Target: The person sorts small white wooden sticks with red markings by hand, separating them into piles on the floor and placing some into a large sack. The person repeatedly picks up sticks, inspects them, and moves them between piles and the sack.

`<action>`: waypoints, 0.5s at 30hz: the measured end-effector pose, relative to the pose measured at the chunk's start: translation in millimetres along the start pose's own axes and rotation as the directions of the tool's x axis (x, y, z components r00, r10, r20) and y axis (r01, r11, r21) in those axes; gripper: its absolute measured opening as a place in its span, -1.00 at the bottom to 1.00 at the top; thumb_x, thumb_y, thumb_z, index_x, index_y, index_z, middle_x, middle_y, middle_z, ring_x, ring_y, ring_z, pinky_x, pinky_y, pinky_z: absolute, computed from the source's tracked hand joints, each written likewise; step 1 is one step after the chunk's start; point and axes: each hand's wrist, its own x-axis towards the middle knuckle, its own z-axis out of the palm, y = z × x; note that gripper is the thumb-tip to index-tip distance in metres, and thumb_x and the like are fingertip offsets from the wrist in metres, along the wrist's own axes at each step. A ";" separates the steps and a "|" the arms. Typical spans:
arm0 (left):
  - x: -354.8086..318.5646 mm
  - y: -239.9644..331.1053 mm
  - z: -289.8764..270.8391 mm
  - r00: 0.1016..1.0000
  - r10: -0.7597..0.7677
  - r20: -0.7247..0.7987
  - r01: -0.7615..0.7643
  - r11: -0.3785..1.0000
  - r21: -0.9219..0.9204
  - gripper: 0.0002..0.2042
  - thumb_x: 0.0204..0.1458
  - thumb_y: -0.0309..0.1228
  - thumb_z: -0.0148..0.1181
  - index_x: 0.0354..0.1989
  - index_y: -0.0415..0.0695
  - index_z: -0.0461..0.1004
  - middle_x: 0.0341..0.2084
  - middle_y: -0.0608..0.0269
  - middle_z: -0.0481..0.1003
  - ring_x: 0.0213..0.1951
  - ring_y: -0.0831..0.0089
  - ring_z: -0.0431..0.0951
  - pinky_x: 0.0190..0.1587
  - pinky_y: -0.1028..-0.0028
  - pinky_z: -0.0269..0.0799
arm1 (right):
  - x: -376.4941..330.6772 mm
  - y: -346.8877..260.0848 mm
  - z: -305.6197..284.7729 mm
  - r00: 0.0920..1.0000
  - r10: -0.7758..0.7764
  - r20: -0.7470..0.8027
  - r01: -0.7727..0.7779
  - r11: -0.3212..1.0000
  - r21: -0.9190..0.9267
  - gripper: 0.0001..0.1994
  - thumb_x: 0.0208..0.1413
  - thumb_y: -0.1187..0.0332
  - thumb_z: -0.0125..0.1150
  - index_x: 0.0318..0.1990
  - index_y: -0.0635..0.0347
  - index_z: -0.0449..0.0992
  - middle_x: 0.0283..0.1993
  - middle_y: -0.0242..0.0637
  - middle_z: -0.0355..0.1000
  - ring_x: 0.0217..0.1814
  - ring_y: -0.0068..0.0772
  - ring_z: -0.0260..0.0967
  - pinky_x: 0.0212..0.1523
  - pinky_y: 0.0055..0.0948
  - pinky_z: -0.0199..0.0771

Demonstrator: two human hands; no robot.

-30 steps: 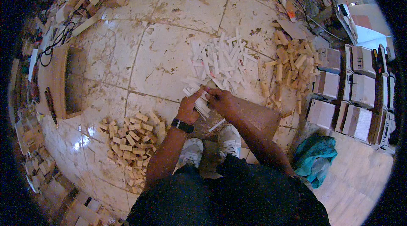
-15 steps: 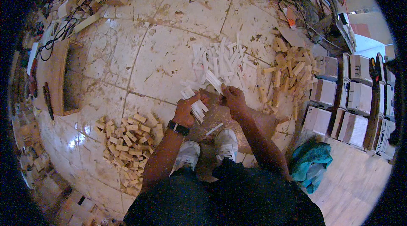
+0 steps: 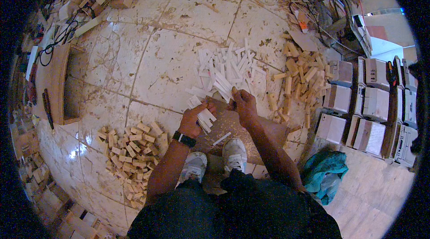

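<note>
Your left hand [image 3: 193, 120] clasps a bundle of white strips [image 3: 204, 114]; your right hand [image 3: 242, 103] pinches more strips [image 3: 224, 87], long axes pointing far-left toward the white strip pile [image 3: 228, 66].

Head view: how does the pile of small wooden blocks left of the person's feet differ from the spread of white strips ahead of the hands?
The pile of small wooden blocks is tan; the spread of white strips is pale white. The blocks are short and chunky, the strips long, thin and flat. No hand touches the blocks, while the left hand and right hand each hold some strips in their grip. Both lie loose on the tiled floor.
</note>
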 end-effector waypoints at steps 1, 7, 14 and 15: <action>0.1 -0.4 1.1 1.000 0.006 0.007 -0.006 0.999 -0.038 -0.70 -0.02 -0.41 0.19 -0.13 -0.27 0.37 -0.27 0.05 0.47 -0.17 0.22 0.51 -0.13 0.26 0.48 | -1.1 -3.8 0.2 1.000 -0.025 0.014 0.024 0.999 0.024 -0.67 0.14 0.15 0.09 -0.46 0.28 0.37 -0.57 -0.32 0.30 -0.57 -0.50 0.29 -0.51 -0.46 0.46; 0.9 -0.5 2.3 0.996 0.065 0.057 -0.063 0.998 -0.025 -0.70 0.01 -0.36 0.17 -0.13 -0.26 0.37 -0.26 0.09 0.47 -0.15 0.27 0.50 -0.12 0.29 0.47 | 7.3 -31.7 -8.0 0.992 -0.110 -0.060 0.105 0.991 -0.084 -0.60 0.10 0.08 0.11 -0.30 0.35 0.39 -0.51 -0.21 0.39 -0.50 -0.49 0.38 -0.44 -0.48 0.44; 4.7 -0.8 -3.4 0.967 0.053 0.250 -0.059 0.998 0.017 -0.66 0.06 -0.20 0.11 -0.13 -0.23 0.37 -0.30 0.22 0.47 -0.25 0.37 0.49 -0.21 0.38 0.44 | -27.0 -42.3 21.9 0.916 0.143 0.376 0.085 0.844 -0.529 -0.50 0.11 0.14 0.07 0.12 0.25 0.23 -0.16 0.00 0.44 -0.25 -0.19 0.45 -0.21 -0.31 0.42; 4.8 -1.4 -4.5 0.989 0.026 0.145 -0.034 0.998 0.054 -0.67 0.06 -0.21 0.11 -0.13 -0.21 0.37 -0.30 0.24 0.46 -0.25 0.38 0.49 -0.21 0.38 0.44 | -33.2 -42.5 25.9 0.892 0.084 0.444 0.207 0.798 -0.566 -0.49 0.12 0.16 0.06 0.17 0.22 0.20 -0.11 0.02 0.43 -0.20 -0.15 0.45 -0.17 -0.28 0.42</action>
